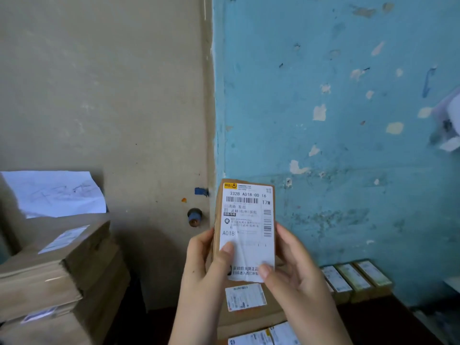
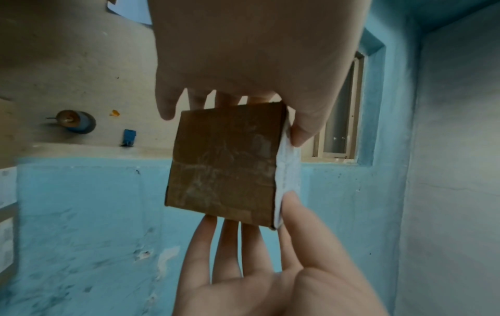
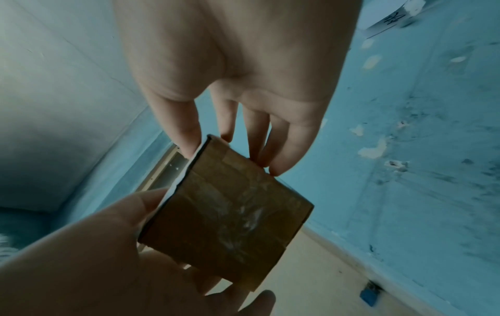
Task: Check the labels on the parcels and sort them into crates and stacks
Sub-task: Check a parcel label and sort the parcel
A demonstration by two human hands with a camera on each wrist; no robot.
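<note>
Between both hands, in the head view, the parcel point(image 1: 245, 230) stands upright, its long axis vertical and its label point(image 1: 246, 227) turned to the camera. The left hand point(image 1: 206, 265) grips the lower left edge, thumb laid on the label; the right hand point(image 1: 291, 270) grips the lower right, thumb on the label's bottom corner. Both are equally near, so either could carry it off. A stack point(image 1: 54, 267) of cartons rises to the left, and a row of small boxes point(image 1: 356, 280) lies low on the right, just beside the right hand; more labelled parcels sit under the hands.

From the left wrist, the parcel's taped end point(image 2: 224, 164) faces the lens, held from both sides: the left hand's fingers point(image 2: 167, 107) curl over its back with the thumb on the label side, and the right hand point(image 2: 257, 267) pinches the opposite edge.

From the right wrist, the same end point(image 3: 230, 213) shows, the right hand's fingers point(image 3: 273, 149) behind it and thumb in front, the left hand point(image 3: 108, 245) cupping from below. The grasp looks firm.
</note>
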